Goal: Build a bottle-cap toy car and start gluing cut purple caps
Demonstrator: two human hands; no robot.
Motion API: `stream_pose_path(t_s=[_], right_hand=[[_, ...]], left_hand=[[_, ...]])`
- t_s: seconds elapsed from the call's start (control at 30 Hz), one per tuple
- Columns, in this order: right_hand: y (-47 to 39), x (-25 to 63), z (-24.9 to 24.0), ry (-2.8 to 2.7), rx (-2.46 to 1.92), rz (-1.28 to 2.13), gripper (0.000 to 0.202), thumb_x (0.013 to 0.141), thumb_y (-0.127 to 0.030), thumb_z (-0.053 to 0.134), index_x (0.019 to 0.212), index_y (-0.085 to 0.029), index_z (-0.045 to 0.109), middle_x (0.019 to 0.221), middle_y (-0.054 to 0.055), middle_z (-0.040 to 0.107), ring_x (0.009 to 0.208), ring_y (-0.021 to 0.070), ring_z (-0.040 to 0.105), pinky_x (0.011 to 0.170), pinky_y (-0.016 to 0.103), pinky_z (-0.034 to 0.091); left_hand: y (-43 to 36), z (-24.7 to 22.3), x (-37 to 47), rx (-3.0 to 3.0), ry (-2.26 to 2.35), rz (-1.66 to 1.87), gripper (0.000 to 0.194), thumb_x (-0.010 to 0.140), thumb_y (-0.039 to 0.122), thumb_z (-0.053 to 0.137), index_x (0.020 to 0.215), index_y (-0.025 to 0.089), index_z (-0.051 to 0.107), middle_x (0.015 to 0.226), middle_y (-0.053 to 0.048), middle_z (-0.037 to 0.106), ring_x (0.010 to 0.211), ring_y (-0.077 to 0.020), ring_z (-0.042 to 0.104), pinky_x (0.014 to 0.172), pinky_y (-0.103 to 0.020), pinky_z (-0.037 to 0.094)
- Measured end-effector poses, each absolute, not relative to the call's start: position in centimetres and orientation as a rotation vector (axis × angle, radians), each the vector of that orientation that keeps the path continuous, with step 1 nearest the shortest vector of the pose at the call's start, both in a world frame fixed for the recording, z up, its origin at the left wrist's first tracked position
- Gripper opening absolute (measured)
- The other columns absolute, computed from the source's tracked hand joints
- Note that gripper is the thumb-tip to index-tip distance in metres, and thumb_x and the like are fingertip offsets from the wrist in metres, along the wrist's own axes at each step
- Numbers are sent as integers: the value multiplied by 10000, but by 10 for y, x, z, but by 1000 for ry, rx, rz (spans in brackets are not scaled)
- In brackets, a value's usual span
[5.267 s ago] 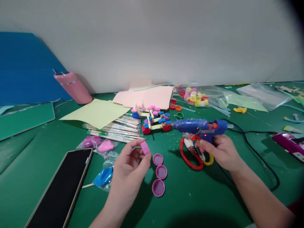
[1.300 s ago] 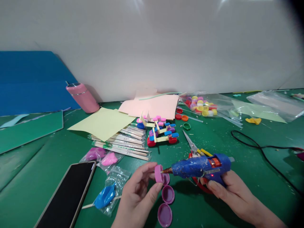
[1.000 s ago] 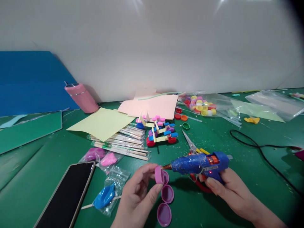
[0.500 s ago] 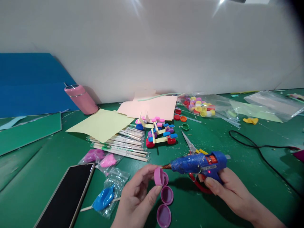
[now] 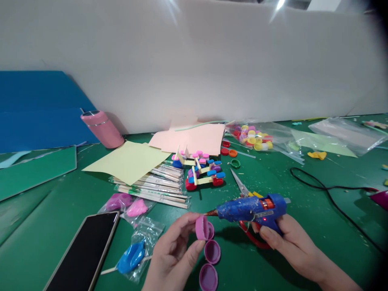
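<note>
My left hand point(image 5: 178, 246) pinches a pink-purple bottle cap point(image 5: 201, 228) on edge between thumb and fingers. Wrapped round the handle of a blue hot glue gun point(image 5: 242, 209) is my right hand point(image 5: 294, 244). The gun's nozzle tip is at the upper rim of the held cap; whether it touches I cannot tell. Below lie several purple caps point(image 5: 212, 251) in a row on the green table, hollow side up, one partly hidden behind the held cap. Scissors point(image 5: 241, 184) with red handles lie partly hidden under the glue gun.
Small cap-and-stick models point(image 5: 204, 178) stand mid-table. Around them are bagged wooden sticks point(image 5: 151, 188), yellow paper point(image 5: 129, 161), a bag of coloured caps point(image 5: 251, 135) and loose caps point(image 5: 233, 153). A phone point(image 5: 85, 250) and bagged clay point(image 5: 131, 256) lie left. A black cable point(image 5: 324, 188) runs at right.
The view has shifted slightly. Both hands keep their grip on the cap and the glue gun, and the nozzle stays at the cap's rim.
</note>
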State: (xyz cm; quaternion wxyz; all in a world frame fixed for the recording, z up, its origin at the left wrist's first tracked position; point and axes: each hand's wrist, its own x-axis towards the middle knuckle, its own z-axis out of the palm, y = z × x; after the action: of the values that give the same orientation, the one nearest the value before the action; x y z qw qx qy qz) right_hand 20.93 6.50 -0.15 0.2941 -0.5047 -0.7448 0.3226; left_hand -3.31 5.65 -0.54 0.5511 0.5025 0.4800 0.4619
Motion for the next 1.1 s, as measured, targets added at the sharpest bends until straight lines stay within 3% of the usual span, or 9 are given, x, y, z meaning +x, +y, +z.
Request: stream_pose_path(t_s=[0.5, 1.1], right_hand=[[52, 205, -5, -1880, -1400, 952, 263, 870, -386, 377, 762, -205, 533, 616, -13, 482, 521, 119, 441, 465, 202, 394], [52, 204, -9, -1757, -1370, 1134, 251, 869, -392, 386, 833, -202, 546, 704, 6, 521, 561, 116, 455, 480, 200, 399]], left_hand=[[61, -5, -33, 1158, 1126, 1136, 255, 699, 181, 642, 945, 247, 631, 865, -13, 672, 784, -139, 622, 651, -148, 493], [62, -6, -33, 1164, 1105, 1149, 269, 688, 158, 648, 940, 250, 640, 856, -10, 682, 782, -144, 636, 656, -145, 503]])
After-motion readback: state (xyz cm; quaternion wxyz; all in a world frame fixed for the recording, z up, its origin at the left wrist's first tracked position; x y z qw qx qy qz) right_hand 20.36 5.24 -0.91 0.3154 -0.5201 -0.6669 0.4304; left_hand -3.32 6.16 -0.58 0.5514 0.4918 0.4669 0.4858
